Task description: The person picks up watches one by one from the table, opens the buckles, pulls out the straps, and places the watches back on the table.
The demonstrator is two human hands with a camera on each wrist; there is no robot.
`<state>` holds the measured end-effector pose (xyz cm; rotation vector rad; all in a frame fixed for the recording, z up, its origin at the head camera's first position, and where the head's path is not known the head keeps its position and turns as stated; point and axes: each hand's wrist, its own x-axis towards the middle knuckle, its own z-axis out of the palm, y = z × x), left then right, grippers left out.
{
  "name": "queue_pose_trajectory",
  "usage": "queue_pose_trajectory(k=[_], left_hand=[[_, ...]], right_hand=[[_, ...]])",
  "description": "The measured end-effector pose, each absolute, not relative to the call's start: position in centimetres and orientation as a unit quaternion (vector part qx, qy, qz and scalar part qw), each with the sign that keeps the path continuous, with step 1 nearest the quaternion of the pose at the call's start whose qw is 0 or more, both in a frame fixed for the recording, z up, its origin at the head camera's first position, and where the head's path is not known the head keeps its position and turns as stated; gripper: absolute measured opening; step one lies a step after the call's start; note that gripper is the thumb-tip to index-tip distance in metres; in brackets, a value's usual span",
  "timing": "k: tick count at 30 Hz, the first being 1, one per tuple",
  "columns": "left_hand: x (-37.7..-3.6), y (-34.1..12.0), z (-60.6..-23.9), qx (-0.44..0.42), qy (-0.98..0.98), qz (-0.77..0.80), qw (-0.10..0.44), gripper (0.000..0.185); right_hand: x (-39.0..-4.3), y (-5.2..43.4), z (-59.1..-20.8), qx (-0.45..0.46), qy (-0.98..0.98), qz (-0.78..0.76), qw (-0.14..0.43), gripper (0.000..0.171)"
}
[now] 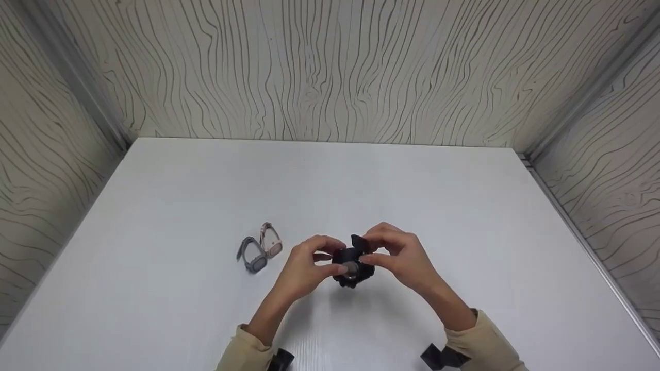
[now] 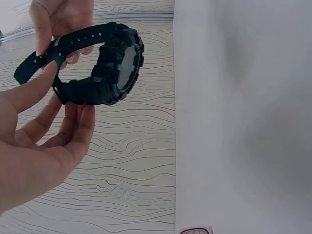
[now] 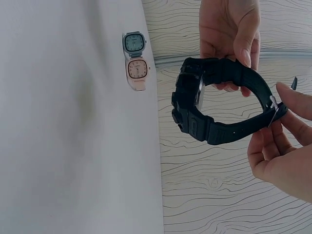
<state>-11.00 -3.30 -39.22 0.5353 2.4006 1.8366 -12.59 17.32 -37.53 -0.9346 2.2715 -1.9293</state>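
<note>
Both hands are holding a chunky black digital watch (image 1: 351, 267) above the white table (image 1: 464, 216), left hand (image 1: 304, 268) pinching one strap, right hand (image 1: 399, 255) pinching the buckle end. The strap looks threaded, perhaps nearly fastened. 2 small watches, grey (image 1: 252, 255) and pink (image 1: 270, 240), are lying untouched nearby.

Table (image 1: 206, 180): white, flat, with a faint grain.
Walls (image 1: 330, 67): pale panels with dark wavy wood-grain lines, on three sides.
Light: soft and even.
</note>
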Motion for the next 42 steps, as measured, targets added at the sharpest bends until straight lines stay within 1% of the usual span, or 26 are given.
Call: queue_pose_trajectory(k=[5,11,22,31,42], left_hand=[[-11.08,-3.15,-39.43,0.170,0.782,0.598,0.034,0.029],[-11.14,-2.95,-39.43,0.174,0.779,0.602,0.014,0.026],[-11.03,-3.03,-39.36,0.189,0.782,0.594,-0.004,0.023],[-11.01,-2.96,-39.35,0.192,0.794,0.576,-0.033,0.021],[-10.95,-2.91,-38.67,0.185,0.797,0.573,-0.040,0.022]], right_hand=[[-12.59,17.34,-37.56,-0.299,0.727,-0.618,0.011,0.022],[-12.64,17.24,-37.52,-0.297,0.726,-0.620,0.010,0.022],[-12.88,17.29,-37.82,-0.314,0.729,-0.608,0.013,0.022],[-13.02,17.46,-37.58,-0.330,0.740,-0.586,0.023,0.027],[-13.33,17.71,-37.06,-0.330,0.735,-0.592,0.018,0.022]])
